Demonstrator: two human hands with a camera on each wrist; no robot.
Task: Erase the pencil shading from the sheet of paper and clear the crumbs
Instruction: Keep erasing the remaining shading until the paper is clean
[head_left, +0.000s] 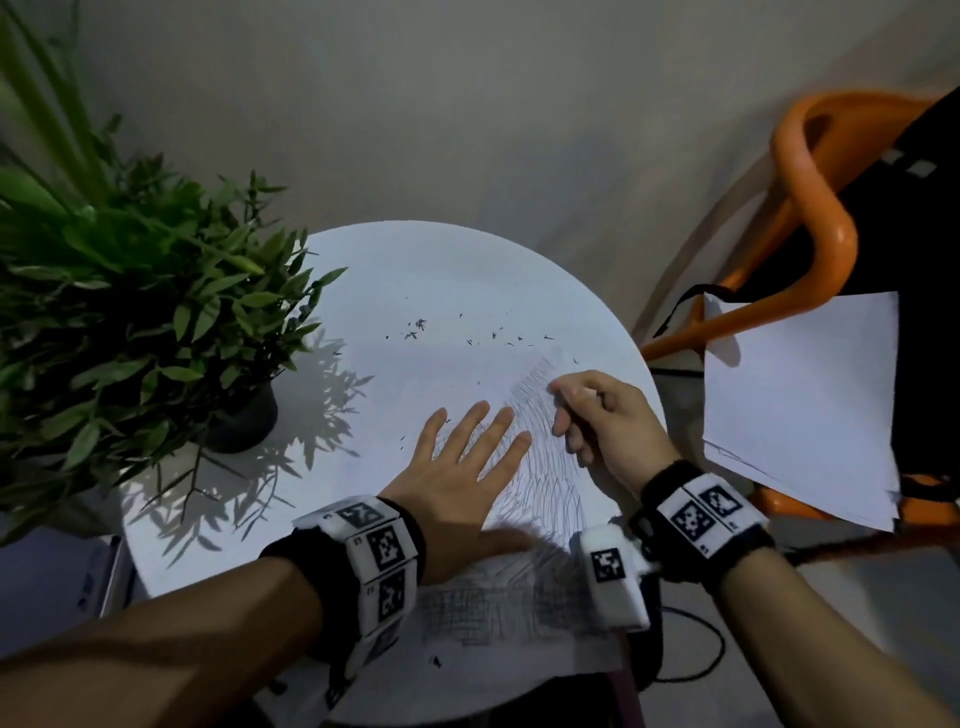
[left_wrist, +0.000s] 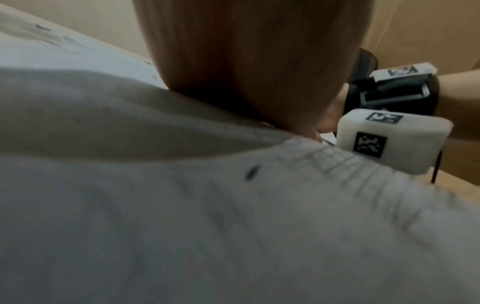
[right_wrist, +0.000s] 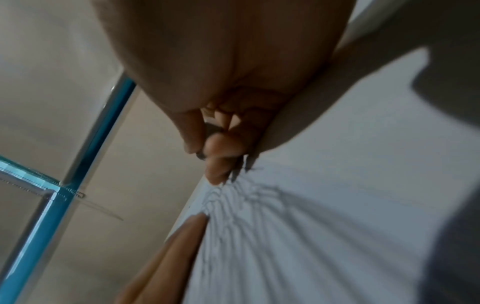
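Observation:
A white sheet of paper (head_left: 395, 384) lies on the round white table (head_left: 457, 249). Pencil shading (head_left: 540, 467) covers its right part and is denser near the front edge (head_left: 493, 603). Dark eraser crumbs (head_left: 415, 327) are scattered across the far part of the sheet. My left hand (head_left: 467, 457) lies flat on the paper with fingers spread. My right hand (head_left: 563, 400) has curled fingers at the far right of the shading. In the right wrist view its fingertips (right_wrist: 215, 148) pinch a small dark-smudged eraser (right_wrist: 210, 128) against the paper (right_wrist: 324, 205).
A potted plant (head_left: 156, 312) stands on the table's left side, leaves reaching over the edge of the sheet. To the right is an orange chair (head_left: 810, 208) holding loose white sheets (head_left: 800, 395) and a black bag (head_left: 924, 208). A black cable (head_left: 696, 654) hangs by my right wrist.

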